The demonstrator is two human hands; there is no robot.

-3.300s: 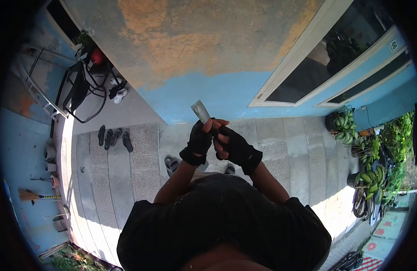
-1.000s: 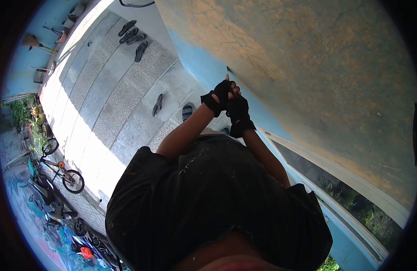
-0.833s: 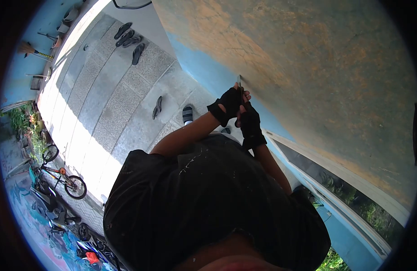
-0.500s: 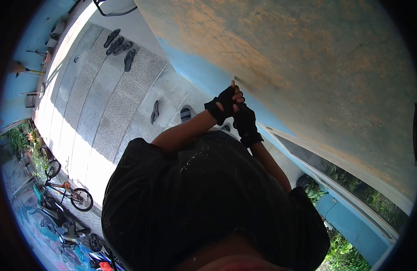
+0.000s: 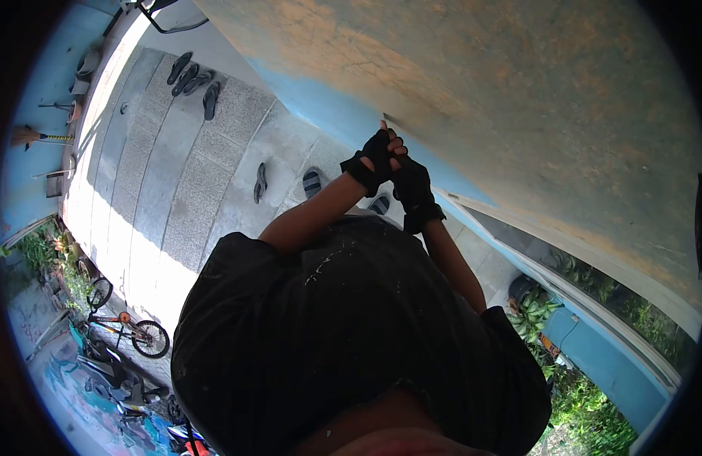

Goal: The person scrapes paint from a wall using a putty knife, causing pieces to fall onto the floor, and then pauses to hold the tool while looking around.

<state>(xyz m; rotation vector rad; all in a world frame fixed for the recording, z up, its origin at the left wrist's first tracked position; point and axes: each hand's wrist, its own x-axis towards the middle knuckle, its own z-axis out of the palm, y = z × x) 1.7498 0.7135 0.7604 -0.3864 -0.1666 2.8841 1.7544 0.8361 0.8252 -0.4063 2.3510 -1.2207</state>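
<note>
My left hand [image 5: 377,156], in a black fingerless glove, is closed with its index finger stretched toward the wall [image 5: 472,114]. At that fingertip the narrow edge of a thin flat tool [image 5: 386,117] shows against the wall; the rest of it is hidden by the hand. My right hand [image 5: 413,186], gloved the same way, is closed and pressed up against the left one. What its fingers wrap round cannot be made out. Worn, patchy brown and grey covers the wall's surface, with a light blue band [image 5: 313,99] along its lower part.
Striped sandals [image 5: 311,183] are below me on the tiled floor [image 5: 195,178], with a loose sandal [image 5: 260,183] and several more farther off. A window frame [image 5: 533,266] and potted plant [image 5: 529,311] are at right. A bicycle [image 5: 149,338] and motorbike [image 5: 111,372] stand at lower left.
Both hands stay together; the left hand and the tool's edge have shifted slightly up and left in view. The camera view has tilted a little, showing more of the second striped sandal.
</note>
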